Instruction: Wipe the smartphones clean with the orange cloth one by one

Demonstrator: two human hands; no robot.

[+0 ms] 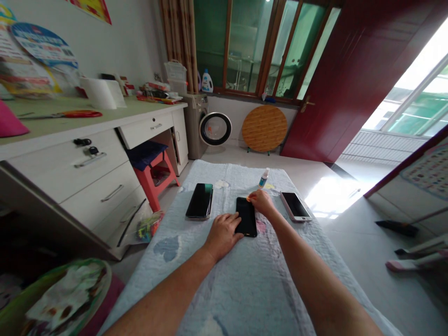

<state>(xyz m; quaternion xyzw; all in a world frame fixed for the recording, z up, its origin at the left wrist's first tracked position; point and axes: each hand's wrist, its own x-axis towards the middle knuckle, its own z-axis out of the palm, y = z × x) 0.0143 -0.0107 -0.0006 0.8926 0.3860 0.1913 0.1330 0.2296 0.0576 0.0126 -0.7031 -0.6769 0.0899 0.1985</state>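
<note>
While the left hand (222, 233) lies flat on the black phone (246, 216), long side pointing up-frame, right hand (261, 201) pinches sth small & orange (248, 199) at its top.

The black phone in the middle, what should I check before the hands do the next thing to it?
1. Left hand steadies the black phone: ok, fingers rest on its left edge.
2. Right hand at the phone's top edge: ok, pinching something small and orange.
3. What the orange thing is: cannot tell.
4. Small bottle upright: ok.
5. Other phones apart: ok, dark phone left, white phone right.
6. Blue quilt flat beneath: ok.
</note>
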